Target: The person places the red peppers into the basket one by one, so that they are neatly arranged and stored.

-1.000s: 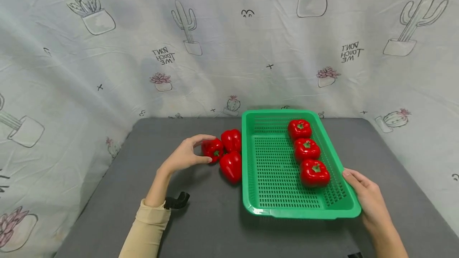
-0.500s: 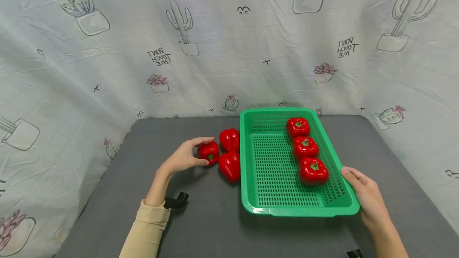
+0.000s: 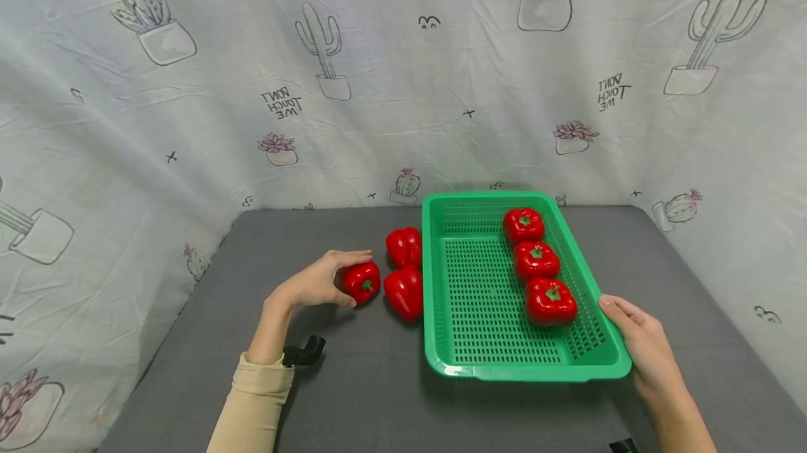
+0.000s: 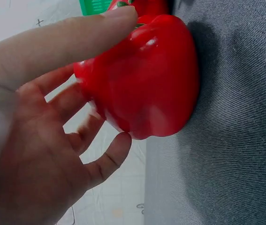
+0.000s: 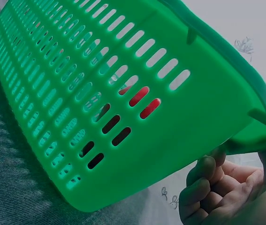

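My left hand (image 3: 312, 283) holds a glossy red bell pepper (image 3: 362, 282) on the grey table, thumb on the near side and fingers over the far side. In the left wrist view this bell pepper (image 4: 147, 79) rests against the cloth, its green stem turned away. Two more red bell peppers, one behind (image 3: 404, 246) and one in front (image 3: 405, 293), lie to its right against a green perforated basket (image 3: 476, 306). On the basket's right rim, near the front corner, my right hand (image 3: 652, 351) grips with the thumb on top; its fingers curl underneath in the right wrist view.
Inside the basket, three red bell peppers (image 3: 536, 260) stand in a row along the right wall, stems up. A white curtain (image 3: 378, 89) with cactus drawings hangs behind the table and at its sides. A black strap (image 3: 305, 352) sits at my left wrist.
My left hand has drawn the bell pepper to the left and slightly nearer, opening a gap to the two others. The right hand keeps its grip on the basket.
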Motion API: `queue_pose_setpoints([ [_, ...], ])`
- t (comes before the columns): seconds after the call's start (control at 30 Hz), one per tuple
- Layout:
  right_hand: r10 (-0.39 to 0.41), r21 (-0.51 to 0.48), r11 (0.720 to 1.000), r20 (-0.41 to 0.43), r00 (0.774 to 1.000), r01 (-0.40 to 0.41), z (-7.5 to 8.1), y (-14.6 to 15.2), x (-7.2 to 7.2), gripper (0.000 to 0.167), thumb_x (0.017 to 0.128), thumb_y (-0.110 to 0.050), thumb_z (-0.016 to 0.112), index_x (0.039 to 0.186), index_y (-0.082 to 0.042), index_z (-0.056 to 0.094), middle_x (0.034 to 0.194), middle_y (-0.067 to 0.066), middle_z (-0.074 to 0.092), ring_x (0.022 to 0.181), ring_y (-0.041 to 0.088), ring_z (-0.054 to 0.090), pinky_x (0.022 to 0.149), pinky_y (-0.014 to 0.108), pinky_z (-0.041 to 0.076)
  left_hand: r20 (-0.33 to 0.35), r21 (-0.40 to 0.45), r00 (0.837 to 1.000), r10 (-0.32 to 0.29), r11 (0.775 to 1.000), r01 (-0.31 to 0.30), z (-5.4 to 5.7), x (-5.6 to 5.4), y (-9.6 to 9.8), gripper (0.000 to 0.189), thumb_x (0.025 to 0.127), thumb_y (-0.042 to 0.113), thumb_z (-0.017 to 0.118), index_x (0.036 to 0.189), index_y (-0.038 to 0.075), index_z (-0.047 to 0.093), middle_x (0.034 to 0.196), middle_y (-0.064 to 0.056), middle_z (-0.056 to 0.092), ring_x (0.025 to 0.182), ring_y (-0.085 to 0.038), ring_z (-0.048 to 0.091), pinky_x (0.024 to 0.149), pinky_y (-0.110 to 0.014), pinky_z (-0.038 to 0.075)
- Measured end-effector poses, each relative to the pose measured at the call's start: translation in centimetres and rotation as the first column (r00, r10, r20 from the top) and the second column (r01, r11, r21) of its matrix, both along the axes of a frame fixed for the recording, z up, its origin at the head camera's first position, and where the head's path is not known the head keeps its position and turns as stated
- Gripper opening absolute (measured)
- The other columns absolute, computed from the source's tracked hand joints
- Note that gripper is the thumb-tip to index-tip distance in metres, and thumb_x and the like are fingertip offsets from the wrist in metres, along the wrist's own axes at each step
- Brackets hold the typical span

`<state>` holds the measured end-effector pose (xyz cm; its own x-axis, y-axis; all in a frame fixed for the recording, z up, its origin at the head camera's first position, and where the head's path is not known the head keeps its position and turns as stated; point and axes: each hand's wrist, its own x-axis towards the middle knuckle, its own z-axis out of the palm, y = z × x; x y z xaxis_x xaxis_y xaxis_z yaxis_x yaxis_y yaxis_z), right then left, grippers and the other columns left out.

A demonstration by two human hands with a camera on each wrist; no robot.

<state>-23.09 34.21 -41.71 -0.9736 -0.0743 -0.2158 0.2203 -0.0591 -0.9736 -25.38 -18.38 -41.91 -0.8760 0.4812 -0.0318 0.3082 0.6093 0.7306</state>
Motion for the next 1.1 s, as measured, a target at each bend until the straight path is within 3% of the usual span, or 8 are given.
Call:
queue_pose_setpoints([
  [0.17, 0.001, 0.007, 1.0, 0.002, 1.0, -0.001, -0.01, 0.01, 0.08, 0.013, 0.1, -0.028, 0.06, 0.101, -0.029, 0.073, 0.085, 0.0, 0.071, 0.067, 0.014, 0.068, 0.056, 0.031, 0.056, -0.016, -0.008, 1.0, 0.024, 1.0, -0.024, -0.01, 0.16, 0.04, 0.08, 0.074, -0.004, 0.081, 0.145, 0.008, 0.048, 0.148, -0.007, 0.045, 0.133, -0.03, 0.036, 0.097, -0.042, 0.047],
  [0.47, -0.003, 0.014, 1.0, 0.0, 1.0, 0.003, -0.08, 0.06, 0.03, 0.013, 0.1, -0.028, 0.06, 0.101, -0.03, 0.073, 0.084, 0.0, 0.071, 0.066, 0.015, 0.069, 0.056, 0.031, 0.056, 0.005, 0.062, 0.997, 0.073, 0.995, -0.074, -0.53, -0.19, 0.1, 0.073, 0.073, -0.002, 0.084, 0.139, 0.01, 0.055, 0.137, -0.003, 0.055, 0.123, -0.025, 0.049, 0.091, -0.037, 0.051],
  [0.83, 0.004, 0.002, 1.0, -0.016, 1.0, -0.004, -0.11, 0.03, 0.03, 0.014, 0.1, -0.028, 0.059, 0.102, -0.029, 0.073, 0.085, 0.001, 0.071, 0.066, 0.015, 0.069, 0.055, 0.032, 0.056, -0.017, 0.056, 0.988, 0.156, 0.986, -0.154, -0.74, -0.21, 0.19, 0.072, 0.078, 0.021, 0.086, 0.14, 0.007, 0.053, 0.134, -0.001, 0.054, 0.116, -0.022, 0.05, 0.088, -0.039, 0.051],
  [1.1, 0.006, -0.004, 1.0, -0.001, 1.0, -0.006, -0.16, 0.06, 0.04, 0.014, 0.101, -0.028, 0.059, 0.101, -0.03, 0.073, 0.086, 0.001, 0.072, 0.067, 0.015, 0.07, 0.056, 0.032, 0.057, -0.011, 0.033, 0.973, 0.23, 0.973, -0.229, -0.82, -0.05, 0.37, 0.076, 0.08, 0.034, 0.082, 0.143, 0.008, 0.048, 0.138, -0.002, 0.05, 0.122, -0.023, 0.047, 0.096, -0.044, 0.046],
])
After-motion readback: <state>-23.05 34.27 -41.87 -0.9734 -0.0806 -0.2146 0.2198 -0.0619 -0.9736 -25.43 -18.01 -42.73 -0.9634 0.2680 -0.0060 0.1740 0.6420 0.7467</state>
